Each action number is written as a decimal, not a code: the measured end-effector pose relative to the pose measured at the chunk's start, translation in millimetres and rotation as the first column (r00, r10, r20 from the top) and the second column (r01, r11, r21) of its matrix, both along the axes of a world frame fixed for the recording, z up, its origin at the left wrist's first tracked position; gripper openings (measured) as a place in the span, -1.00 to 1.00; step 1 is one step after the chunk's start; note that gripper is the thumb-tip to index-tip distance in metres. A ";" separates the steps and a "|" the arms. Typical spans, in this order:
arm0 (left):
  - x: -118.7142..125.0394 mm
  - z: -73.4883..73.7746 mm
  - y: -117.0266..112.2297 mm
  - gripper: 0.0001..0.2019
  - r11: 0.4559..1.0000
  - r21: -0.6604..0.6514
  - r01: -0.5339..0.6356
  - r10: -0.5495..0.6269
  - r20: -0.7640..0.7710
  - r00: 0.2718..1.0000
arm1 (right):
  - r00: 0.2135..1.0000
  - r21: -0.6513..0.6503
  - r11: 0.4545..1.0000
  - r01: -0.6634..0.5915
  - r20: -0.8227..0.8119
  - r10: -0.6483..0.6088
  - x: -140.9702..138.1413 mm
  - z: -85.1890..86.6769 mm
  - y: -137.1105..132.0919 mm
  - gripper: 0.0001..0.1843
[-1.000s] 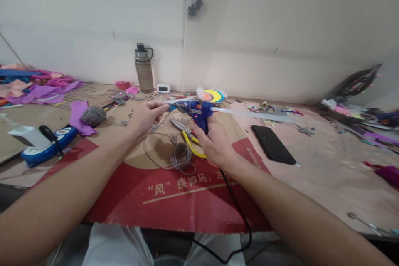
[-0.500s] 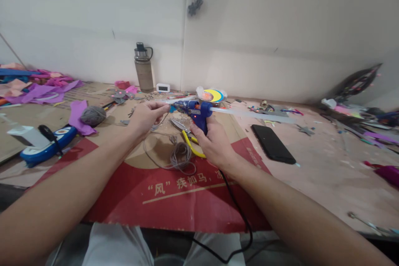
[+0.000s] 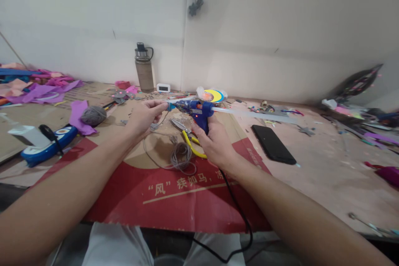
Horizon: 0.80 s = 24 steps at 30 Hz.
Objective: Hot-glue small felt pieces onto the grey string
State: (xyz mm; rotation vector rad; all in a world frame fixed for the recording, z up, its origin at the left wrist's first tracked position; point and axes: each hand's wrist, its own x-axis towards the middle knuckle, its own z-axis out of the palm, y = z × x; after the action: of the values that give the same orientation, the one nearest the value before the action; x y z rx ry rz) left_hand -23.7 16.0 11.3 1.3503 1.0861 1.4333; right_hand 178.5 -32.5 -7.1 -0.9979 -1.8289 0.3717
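My right hand [image 3: 218,143] is wrapped around the grip of a blue hot glue gun [image 3: 201,117], with a long clear glue stick [image 3: 249,113] sticking out of its back. The gun's small light glows red, and its nozzle points left. My left hand [image 3: 145,118] is closed in a pinch right at the nozzle tip. A strand of grey yarn [image 3: 162,121] hangs from those fingertips; anything else in the pinch is hidden. Below lie a loose coil of grey yarn [image 3: 181,156] and yellow-handled scissors [image 3: 193,145] on red-and-brown cardboard [image 3: 124,199].
A black phone [image 3: 273,144] lies to the right. On the left are a blue power strip [image 3: 46,149], a grey yarn ball [image 3: 93,115] and coloured felt scraps [image 3: 46,87]. A bottle [image 3: 144,70] stands by the wall. The gun's black cord [image 3: 240,212] drops over the front edge.
The glue gun has shifted very slightly right, and my left hand has moved a little left at its tip. More of the blue nozzle shows between them.
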 end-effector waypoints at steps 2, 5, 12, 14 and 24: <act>-0.2 0.4 0.0 -0.79 1.000 -0.004 0.000 0.000 0.006 1.000 | 1.000 0.005 1.000 0.004 -0.001 -0.004 0.0 -0.1 0.1 -0.55; -0.5 1.2 0.1 -0.79 1.000 -0.012 0.000 0.000 0.009 1.000 | 1.000 -0.009 1.000 0.017 -0.001 -0.017 0.1 0.4 -0.1 -0.56; 0.5 0.5 -0.6 -0.79 1.000 0.003 0.002 -0.002 -0.011 1.000 | 1.000 -0.008 1.000 0.020 0.010 -0.020 -0.2 -0.2 -0.9 -0.55; 0.4 -2.0 0.4 -0.79 1.000 0.013 0.014 -0.014 -0.038 0.999 | 1.000 -0.013 1.000 0.025 0.017 -0.025 -0.7 -0.3 -1.6 -0.56; 1.4 -2.8 0.0 -0.78 1.000 -0.004 0.024 -0.024 -0.034 0.999 | 1.000 -0.011 1.000 0.013 0.016 -0.013 -1.1 0.6 -2.8 -0.56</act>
State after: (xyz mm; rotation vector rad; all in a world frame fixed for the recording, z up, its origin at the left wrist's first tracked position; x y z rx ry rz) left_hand -22.3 15.9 8.5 1.3856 1.0909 1.3950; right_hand 177.4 -35.2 -6.5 -1.0227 -1.8359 0.3667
